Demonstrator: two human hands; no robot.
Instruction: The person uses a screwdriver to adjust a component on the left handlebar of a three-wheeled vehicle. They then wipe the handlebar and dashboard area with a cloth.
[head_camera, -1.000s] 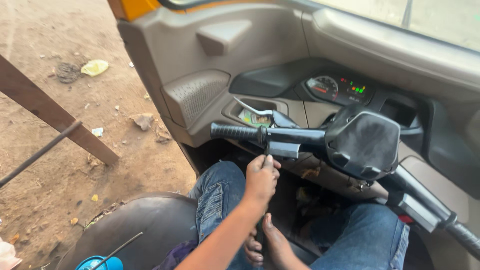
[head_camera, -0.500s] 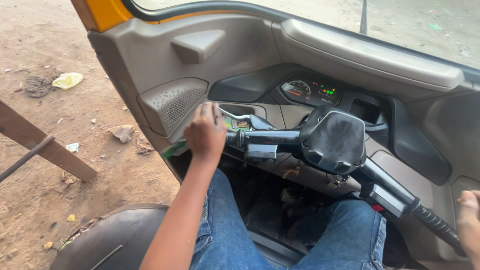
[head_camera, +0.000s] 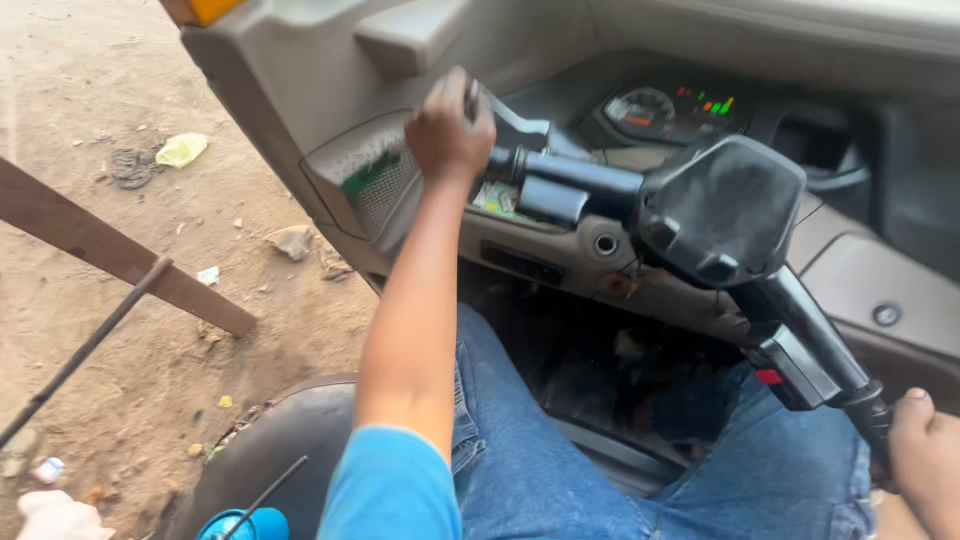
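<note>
Both hands now wrap the one handlebar: left hand (head_camera: 450, 130) at 11 o'clock, right hand (head_camera: 925, 460) newly gripping at 4.

Matt black plastic handlebar (head_camera: 600, 180)

A bright blue short sleeve (head_camera: 390, 490) covers the upper left arm at seven o'clock, and faded blue jeans (head_camera: 560, 450) clothe both legs.

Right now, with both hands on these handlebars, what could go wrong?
The left hand wraps the left grip and its lever, so a squeeze might work the lever unintentionally. The right hand sits at the frame edge on the right grip, its hold unclear. A wooden beam stands close beside the open side.
</note>
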